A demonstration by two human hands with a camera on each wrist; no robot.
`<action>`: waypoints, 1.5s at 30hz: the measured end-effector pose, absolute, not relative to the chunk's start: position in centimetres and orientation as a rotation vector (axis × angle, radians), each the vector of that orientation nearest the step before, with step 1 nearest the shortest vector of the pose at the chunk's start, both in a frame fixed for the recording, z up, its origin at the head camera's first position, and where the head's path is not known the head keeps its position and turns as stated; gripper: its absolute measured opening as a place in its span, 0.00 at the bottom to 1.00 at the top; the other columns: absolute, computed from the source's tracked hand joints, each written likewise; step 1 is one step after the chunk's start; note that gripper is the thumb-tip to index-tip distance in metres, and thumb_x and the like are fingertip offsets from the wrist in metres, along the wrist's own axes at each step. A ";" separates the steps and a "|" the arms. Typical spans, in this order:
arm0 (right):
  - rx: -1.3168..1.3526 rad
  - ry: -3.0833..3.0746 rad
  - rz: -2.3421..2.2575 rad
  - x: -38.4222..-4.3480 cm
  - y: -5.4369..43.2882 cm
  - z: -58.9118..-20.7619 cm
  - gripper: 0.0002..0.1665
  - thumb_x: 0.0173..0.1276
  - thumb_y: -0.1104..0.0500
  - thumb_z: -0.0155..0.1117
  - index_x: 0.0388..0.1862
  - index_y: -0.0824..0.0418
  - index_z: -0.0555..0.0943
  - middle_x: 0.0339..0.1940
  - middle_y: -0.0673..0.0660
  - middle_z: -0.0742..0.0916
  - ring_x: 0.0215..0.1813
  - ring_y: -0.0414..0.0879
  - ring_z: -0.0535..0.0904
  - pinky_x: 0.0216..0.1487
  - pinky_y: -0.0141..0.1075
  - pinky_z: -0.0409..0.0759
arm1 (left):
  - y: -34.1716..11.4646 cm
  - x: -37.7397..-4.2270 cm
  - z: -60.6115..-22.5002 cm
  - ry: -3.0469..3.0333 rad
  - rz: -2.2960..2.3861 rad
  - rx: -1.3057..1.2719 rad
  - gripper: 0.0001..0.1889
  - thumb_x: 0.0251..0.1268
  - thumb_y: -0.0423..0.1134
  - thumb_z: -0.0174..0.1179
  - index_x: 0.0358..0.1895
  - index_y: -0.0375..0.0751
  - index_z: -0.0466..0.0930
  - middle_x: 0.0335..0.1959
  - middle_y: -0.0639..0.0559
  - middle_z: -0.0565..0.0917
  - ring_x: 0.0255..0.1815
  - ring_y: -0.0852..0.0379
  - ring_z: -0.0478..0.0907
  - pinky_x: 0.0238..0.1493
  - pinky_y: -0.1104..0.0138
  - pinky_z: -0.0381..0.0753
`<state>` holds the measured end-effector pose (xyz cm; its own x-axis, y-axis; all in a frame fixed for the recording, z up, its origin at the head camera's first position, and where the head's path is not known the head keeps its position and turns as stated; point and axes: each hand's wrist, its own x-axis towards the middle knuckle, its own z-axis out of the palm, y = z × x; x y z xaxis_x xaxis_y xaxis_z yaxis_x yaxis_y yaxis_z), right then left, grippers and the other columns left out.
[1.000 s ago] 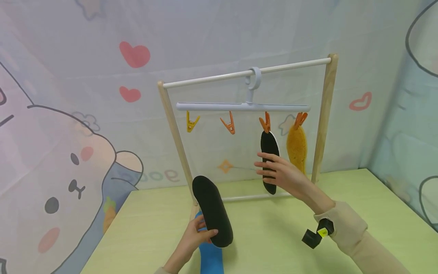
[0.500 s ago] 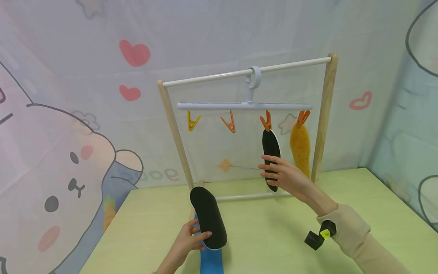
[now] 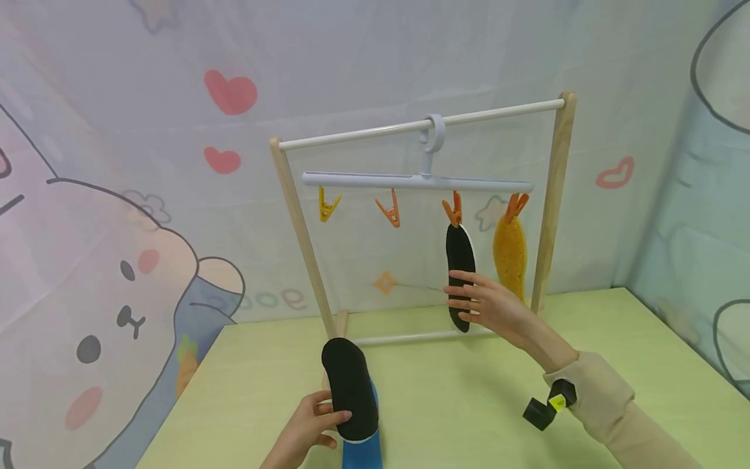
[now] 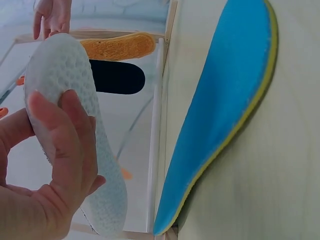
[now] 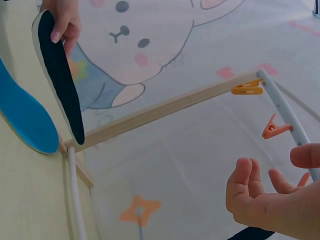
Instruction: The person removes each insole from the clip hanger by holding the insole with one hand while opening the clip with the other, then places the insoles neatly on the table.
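Observation:
My left hand [image 3: 306,422] pinches a black insole [image 3: 351,394] between thumb and fingers. The left wrist view shows its pale dimpled underside [image 4: 107,165]. A blue insole [image 4: 225,100] with a yellow edge lies on the table just beyond, partly covered by the held one in the head view. My right hand [image 3: 491,307] is raised with fingers spread and holds nothing. It overlaps a second black insole [image 3: 460,251], which hangs from an orange clip [image 3: 454,210]. To the right of that, a fuzzy yellow insole [image 3: 510,254] hangs from another orange clip [image 3: 517,206].
A wooden rack [image 3: 553,195] with white rods stands on the pale green table [image 3: 263,365]. From its top rod hangs a white hanger [image 3: 375,180]. Its yellow clip [image 3: 327,206] and left orange clip [image 3: 390,210] carry nothing. Behind is a printed cloth [image 3: 351,58].
My left hand has moved down and slightly left with the black insole, which now stands lower over the blue one. My right hand has shifted only a little. The hanging insoles sway slightly.

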<state>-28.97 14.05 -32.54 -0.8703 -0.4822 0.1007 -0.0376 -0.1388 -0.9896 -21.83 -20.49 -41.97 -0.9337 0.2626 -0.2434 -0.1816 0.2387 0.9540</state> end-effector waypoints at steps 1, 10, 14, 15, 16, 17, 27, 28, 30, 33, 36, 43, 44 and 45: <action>-0.584 1.830 -2.083 -29.0 14.0 -32.5 0.30 0.73 0.55 0.38 0.70 0.62 0.47 0.54 0.47 0.74 0.52 0.37 0.74 0.49 0.29 0.73 | -20.6 -21.8 -41.9 2.160 1.737 0.071 0.36 0.55 0.41 0.61 0.61 0.22 0.55 0.40 0.46 0.83 0.30 0.61 0.79 0.20 0.73 0.75; -0.564 1.825 -2.076 -29.0 14.0 -32.9 0.32 0.72 0.53 0.42 0.69 0.61 0.48 0.54 0.46 0.74 0.53 0.37 0.73 0.50 0.30 0.73 | -20.8 -21.2 -41.9 2.107 1.705 0.074 0.36 0.57 0.40 0.59 0.61 0.20 0.54 0.41 0.45 0.83 0.30 0.62 0.79 0.19 0.75 0.73; -0.561 1.837 -2.074 -29.0 14.0 -32.9 0.33 0.72 0.53 0.41 0.70 0.62 0.46 0.54 0.46 0.73 0.52 0.36 0.74 0.49 0.29 0.73 | -20.8 -21.0 -41.9 2.086 1.718 0.082 0.34 0.57 0.39 0.59 0.60 0.20 0.56 0.38 0.49 0.84 0.29 0.63 0.79 0.19 0.75 0.73; -0.561 1.838 -2.075 -29.0 14.0 -32.9 0.33 0.72 0.53 0.41 0.70 0.62 0.46 0.54 0.46 0.74 0.52 0.36 0.74 0.50 0.29 0.73 | -20.8 -21.0 -41.9 2.079 1.724 0.089 0.33 0.57 0.39 0.59 0.59 0.20 0.57 0.38 0.49 0.84 0.29 0.63 0.79 0.19 0.76 0.74; -0.562 1.838 -2.076 -29.0 14.0 -32.9 0.32 0.72 0.54 0.40 0.70 0.62 0.46 0.53 0.45 0.74 0.52 0.36 0.74 0.50 0.29 0.73 | -20.8 -20.9 -41.9 2.073 1.727 0.095 0.33 0.57 0.39 0.59 0.59 0.19 0.57 0.37 0.49 0.84 0.28 0.63 0.79 0.19 0.76 0.74; -0.565 1.837 -2.077 -29.0 14.0 -32.9 0.33 0.72 0.53 0.41 0.70 0.62 0.46 0.53 0.44 0.74 0.52 0.36 0.74 0.50 0.29 0.73 | -20.8 -20.8 -41.9 2.067 1.729 0.101 0.32 0.57 0.38 0.59 0.58 0.19 0.57 0.37 0.49 0.84 0.28 0.63 0.79 0.19 0.76 0.74; -0.576 1.813 -2.077 -28.8 14.2 -33.3 0.30 0.73 0.54 0.39 0.69 0.61 0.49 0.51 0.43 0.75 0.53 0.37 0.73 0.51 0.30 0.72 | -20.8 -20.5 -42.2 2.069 1.679 0.042 0.34 0.56 0.38 0.60 0.58 0.16 0.54 0.35 0.50 0.84 0.27 0.64 0.79 0.20 0.77 0.75; -0.577 1.807 -2.078 -28.8 14.2 -33.3 0.30 0.72 0.54 0.40 0.69 0.61 0.49 0.51 0.43 0.75 0.53 0.37 0.73 0.51 0.30 0.72 | -20.9 -20.5 -42.3 2.079 1.666 0.037 0.34 0.56 0.38 0.60 0.57 0.17 0.55 0.35 0.50 0.84 0.26 0.64 0.79 0.20 0.77 0.75; -0.577 1.799 -2.080 -28.8 14.1 -33.3 0.30 0.72 0.54 0.41 0.69 0.60 0.49 0.51 0.42 0.75 0.53 0.38 0.73 0.51 0.31 0.72 | -20.9 -20.5 -42.5 2.104 1.633 0.028 0.33 0.56 0.38 0.60 0.57 0.17 0.57 0.34 0.50 0.83 0.25 0.65 0.78 0.20 0.77 0.75; -0.583 1.800 -2.073 -28.8 14.1 -33.3 0.30 0.72 0.55 0.39 0.70 0.61 0.47 0.51 0.43 0.75 0.53 0.37 0.73 0.52 0.32 0.71 | -21.0 -20.4 -42.8 2.147 1.584 0.032 0.31 0.56 0.38 0.60 0.55 0.19 0.60 0.33 0.50 0.84 0.24 0.64 0.78 0.21 0.75 0.76; -0.580 1.796 -2.075 -28.8 14.1 -33.4 0.31 0.72 0.53 0.41 0.70 0.61 0.48 0.51 0.43 0.75 0.53 0.37 0.73 0.52 0.32 0.72 | -21.1 -20.3 -43.1 2.174 1.544 0.066 0.31 0.56 0.39 0.60 0.55 0.17 0.59 0.35 0.44 0.84 0.27 0.62 0.80 0.26 0.69 0.80; -0.573 1.763 -2.097 -28.8 14.2 -33.9 0.34 0.72 0.54 0.41 0.70 0.64 0.45 0.50 0.43 0.76 0.51 0.37 0.74 0.48 0.29 0.73 | -21.1 -20.0 -43.5 2.144 1.539 0.097 0.34 0.55 0.37 0.60 0.56 0.15 0.55 0.38 0.39 0.83 0.30 0.60 0.80 0.36 0.60 0.82; -0.571 1.760 -2.099 -28.8 14.1 -33.9 0.33 0.72 0.55 0.40 0.70 0.65 0.44 0.50 0.42 0.76 0.51 0.37 0.75 0.48 0.29 0.73 | -21.1 -20.0 -43.5 2.143 1.537 0.096 0.34 0.55 0.37 0.60 0.56 0.15 0.55 0.37 0.40 0.83 0.29 0.60 0.80 0.36 0.60 0.82; -0.572 1.758 -2.101 -28.8 14.1 -33.9 0.33 0.72 0.56 0.40 0.70 0.65 0.44 0.50 0.42 0.76 0.51 0.37 0.75 0.48 0.29 0.73 | -21.1 -19.9 -43.5 2.141 1.538 0.093 0.34 0.55 0.37 0.60 0.56 0.15 0.55 0.37 0.40 0.84 0.29 0.60 0.80 0.36 0.61 0.82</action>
<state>-28.83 14.13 -33.94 -0.8607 -0.5017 0.0867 0.0031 -0.1753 -0.9845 -19.95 -21.08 -43.55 -0.8735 0.3350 -0.3533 -0.2277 0.3602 0.9046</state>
